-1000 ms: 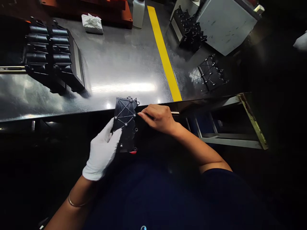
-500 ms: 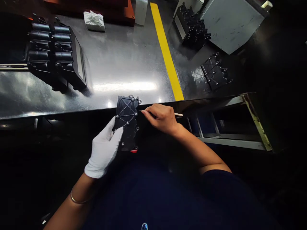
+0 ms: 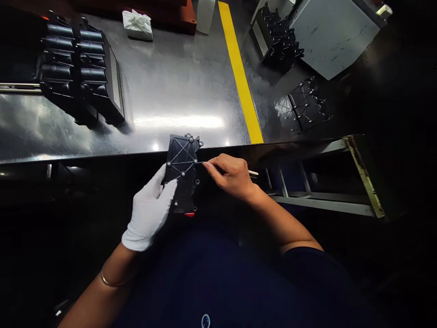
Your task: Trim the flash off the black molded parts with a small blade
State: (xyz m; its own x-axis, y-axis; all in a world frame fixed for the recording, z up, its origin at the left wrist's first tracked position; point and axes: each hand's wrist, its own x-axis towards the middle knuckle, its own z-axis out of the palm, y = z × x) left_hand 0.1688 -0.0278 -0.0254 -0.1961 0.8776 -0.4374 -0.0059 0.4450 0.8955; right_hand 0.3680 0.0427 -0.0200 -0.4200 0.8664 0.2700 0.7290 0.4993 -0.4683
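Gloved left hand (image 3: 148,208) is pinching the ribbed black plastic plate (image 3: 182,155) at its side, just off the steel table (image 3: 164,82); bare right hand (image 3: 232,175) is gripping a thin light-coloured stick (image 3: 253,173); plate's looking light, stiff, best held by edges.

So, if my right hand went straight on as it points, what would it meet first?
Probably the black ribbed part, at the edge facing your right hand, though depth is unclear.

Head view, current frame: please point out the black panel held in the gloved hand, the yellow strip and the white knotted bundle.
Black panel (image 3: 187,187): head view, on its flat lower face.
Yellow strip (image 3: 240,73): head view, about mid-length.
White knotted bundle (image 3: 138,30): head view, on its side.
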